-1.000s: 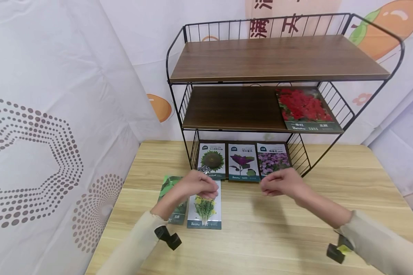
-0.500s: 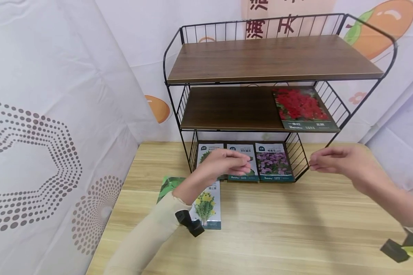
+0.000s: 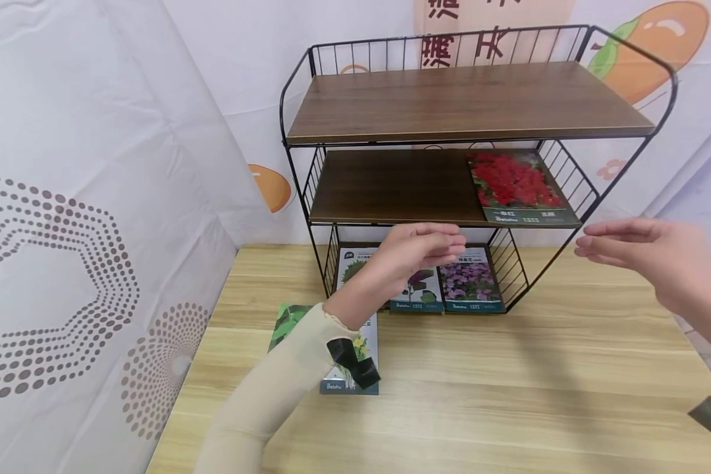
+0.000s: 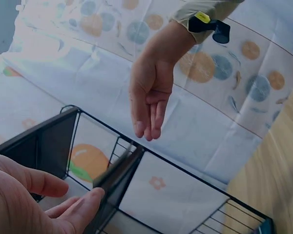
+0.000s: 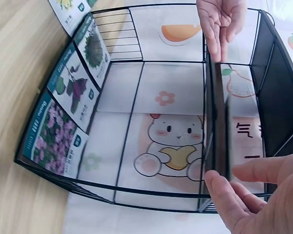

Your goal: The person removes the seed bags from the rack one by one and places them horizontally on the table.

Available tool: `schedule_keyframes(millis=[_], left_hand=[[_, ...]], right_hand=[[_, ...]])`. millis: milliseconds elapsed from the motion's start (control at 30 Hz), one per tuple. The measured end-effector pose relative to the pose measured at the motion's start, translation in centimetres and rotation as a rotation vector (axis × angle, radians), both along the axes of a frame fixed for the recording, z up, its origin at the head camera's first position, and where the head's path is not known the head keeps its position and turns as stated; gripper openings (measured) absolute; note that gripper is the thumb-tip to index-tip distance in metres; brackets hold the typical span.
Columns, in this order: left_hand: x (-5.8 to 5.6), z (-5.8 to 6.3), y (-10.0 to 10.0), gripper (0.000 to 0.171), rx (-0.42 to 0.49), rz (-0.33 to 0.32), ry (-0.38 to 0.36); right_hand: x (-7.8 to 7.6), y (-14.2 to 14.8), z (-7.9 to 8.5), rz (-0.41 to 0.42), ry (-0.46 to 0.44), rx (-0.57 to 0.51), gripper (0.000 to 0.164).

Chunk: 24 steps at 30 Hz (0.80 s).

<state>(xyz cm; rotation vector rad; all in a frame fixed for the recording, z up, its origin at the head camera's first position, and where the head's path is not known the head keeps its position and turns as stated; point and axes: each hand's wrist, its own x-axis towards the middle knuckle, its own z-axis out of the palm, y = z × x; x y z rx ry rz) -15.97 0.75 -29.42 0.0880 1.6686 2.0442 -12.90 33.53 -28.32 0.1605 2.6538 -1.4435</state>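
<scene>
My left hand (image 3: 417, 253) is held in the air before the rack, just below the middle shelf's front edge, and holds nothing. My right hand (image 3: 658, 257) is off the rack's right front, its straight fingers pointing left, also holding nothing. A seed packet with red flowers (image 3: 515, 181) lies at the right end of the middle shelf (image 3: 397, 187). On the bottom tier lie a sunflower packet (image 5: 93, 46), a packet with a dark purple flower (image 3: 421, 293) and a packet with small purple flowers (image 3: 471, 283). My left hand partly covers the first two in the head view.
A black wire rack with a brown top shelf (image 3: 468, 99) stands at the back of the wooden table (image 3: 450, 395). Left of centre on the table lie a packet with yellow flowers (image 3: 338, 385) and a green packet (image 3: 287, 319), both partly behind my left arm.
Both hands have moved right and up, away from the bottom packets. My left hand has come in front of the middle of the rack, my right hand beyond its right side.
</scene>
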Motion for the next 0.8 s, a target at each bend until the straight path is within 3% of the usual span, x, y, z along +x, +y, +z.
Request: schedule_keyframes(millis=[267,333,367,467,533,800], left_hand=[[-1.1,1.9,1.0,0.033,0.008,0.026,0.003],[-1.4,2.1,1.2,0.034,0.016,0.021,-0.006],[-1.5,2.2,1.3,0.034,0.016,0.020,-0.008],[-1.8,2.4,1.7,0.034,0.020,0.026,-0.011],[-2.0,2.5,1.9,0.034,0.015,0.031,-0.008],[-2.8,2.8,2.6,0.035,0.028,0.040,-0.023]], right_hand=[[-0.2,-0.9,2.0,-0.056,0.126,0.218,0.021],[-0.5,-1.1,2.4,-0.042,0.128,0.267,0.008],[-0.6,-1.1,2.5,-0.030,0.122,0.296,0.010],[-1.0,-1.2,2.8,-0.001,0.090,0.359,0.050],[-1.3,-1.2,2.8,0.007,0.081,0.387,0.068],[-2.4,-1.0,2.7,0.009,0.038,0.385,0.074]])
